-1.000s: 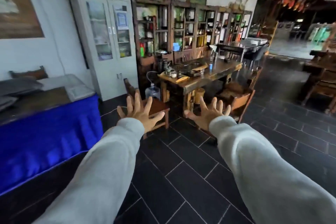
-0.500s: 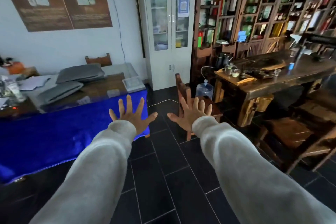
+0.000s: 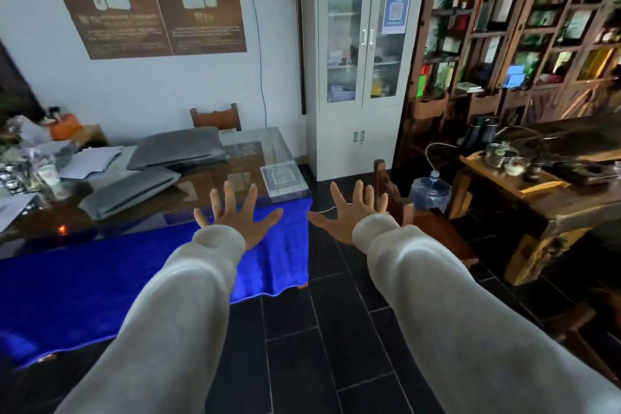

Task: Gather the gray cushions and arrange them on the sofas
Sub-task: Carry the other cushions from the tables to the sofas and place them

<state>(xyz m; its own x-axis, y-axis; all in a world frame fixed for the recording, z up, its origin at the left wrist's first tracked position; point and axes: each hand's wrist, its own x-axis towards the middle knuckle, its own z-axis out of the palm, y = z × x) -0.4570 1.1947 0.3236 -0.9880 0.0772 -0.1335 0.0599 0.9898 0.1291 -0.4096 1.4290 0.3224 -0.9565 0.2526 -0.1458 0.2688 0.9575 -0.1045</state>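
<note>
Flat gray cushions lie on a glass-topped table [image 3: 268, 151] draped in blue cloth. One stack of gray cushions [image 3: 178, 149] sits toward the back, and another gray cushion [image 3: 129, 190] lies nearer the front left. My left hand [image 3: 235, 213] is stretched forward with fingers spread, empty, over the table's front edge and to the right of the cushions. My right hand [image 3: 351, 213] is also spread and empty, held over the dark floor beside the table. No sofa is in view.
A wooden chair [image 3: 416, 222] and a water jug [image 3: 430, 193] stand right of my right hand. A wooden tea table [image 3: 551, 198] fills the right side. A white cabinet [image 3: 366, 60] and shelves line the back wall. Papers and clutter [image 3: 40, 161] cover the table's left end.
The view has swung left, bringing the blue-draped table and its cushions toward the middle and closer. Both hands stay spread and empty in front of me.
</note>
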